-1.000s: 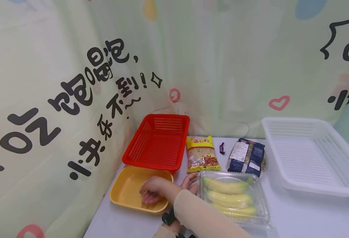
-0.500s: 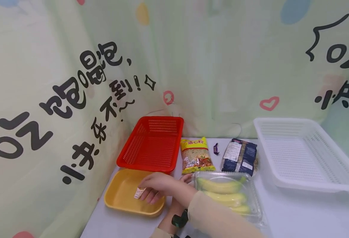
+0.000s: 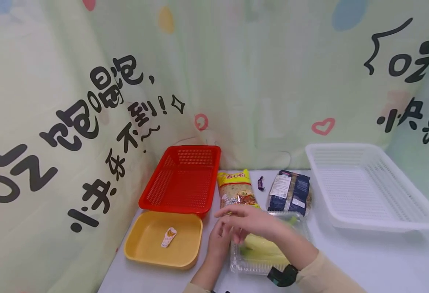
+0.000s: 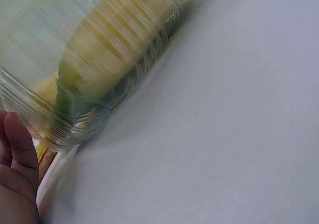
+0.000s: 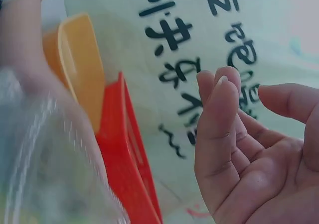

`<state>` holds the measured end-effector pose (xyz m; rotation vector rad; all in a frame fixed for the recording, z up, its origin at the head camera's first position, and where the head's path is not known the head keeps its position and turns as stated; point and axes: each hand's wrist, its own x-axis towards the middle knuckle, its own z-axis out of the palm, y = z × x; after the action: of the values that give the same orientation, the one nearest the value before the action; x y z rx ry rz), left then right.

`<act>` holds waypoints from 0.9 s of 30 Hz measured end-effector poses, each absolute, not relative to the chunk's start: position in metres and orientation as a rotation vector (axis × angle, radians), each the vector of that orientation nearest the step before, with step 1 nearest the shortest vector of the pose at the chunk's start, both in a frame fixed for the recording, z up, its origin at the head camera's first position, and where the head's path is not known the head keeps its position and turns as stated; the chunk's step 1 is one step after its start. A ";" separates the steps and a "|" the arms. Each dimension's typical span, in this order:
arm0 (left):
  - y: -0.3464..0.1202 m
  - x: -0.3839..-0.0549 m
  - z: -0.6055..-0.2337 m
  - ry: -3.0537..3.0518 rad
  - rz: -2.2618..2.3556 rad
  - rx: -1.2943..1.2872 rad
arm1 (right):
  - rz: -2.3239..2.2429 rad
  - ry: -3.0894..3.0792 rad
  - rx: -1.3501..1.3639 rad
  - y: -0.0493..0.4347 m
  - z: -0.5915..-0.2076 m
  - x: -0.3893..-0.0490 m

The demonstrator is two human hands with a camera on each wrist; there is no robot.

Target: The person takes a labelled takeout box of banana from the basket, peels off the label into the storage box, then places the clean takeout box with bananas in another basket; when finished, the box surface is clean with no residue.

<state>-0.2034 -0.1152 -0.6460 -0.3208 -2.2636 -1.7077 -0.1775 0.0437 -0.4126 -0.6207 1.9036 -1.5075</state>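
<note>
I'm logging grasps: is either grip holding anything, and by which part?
The right grip holds nothing. The left grip is at the clear banana box's edge; a hold cannot be told.

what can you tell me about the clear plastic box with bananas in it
The clear plastic box looks thin and shiny, with ribbed walls. Bananas show through it, yellow with some green. It sits on the white table, right of the yellow tray, partly hidden by the right hand. The left hand is at its left edge; contact is unclear.
</note>
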 end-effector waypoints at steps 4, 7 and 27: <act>-0.108 -0.181 -0.594 -2.148 -2.145 -0.033 | -1.555 1.957 -0.593 0.089 -0.413 -0.172; -0.105 -0.174 -0.577 -2.160 -2.187 0.058 | -1.585 2.017 -0.551 0.123 -0.418 -0.168; -0.102 -0.175 -0.578 -2.200 -2.216 0.156 | -1.784 2.200 -0.365 0.250 -0.493 -0.152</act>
<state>-0.1745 -0.1024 -0.5781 0.1557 -2.1995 -2.2165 -0.1520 0.2503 -0.4926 -0.3648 2.1999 -1.7841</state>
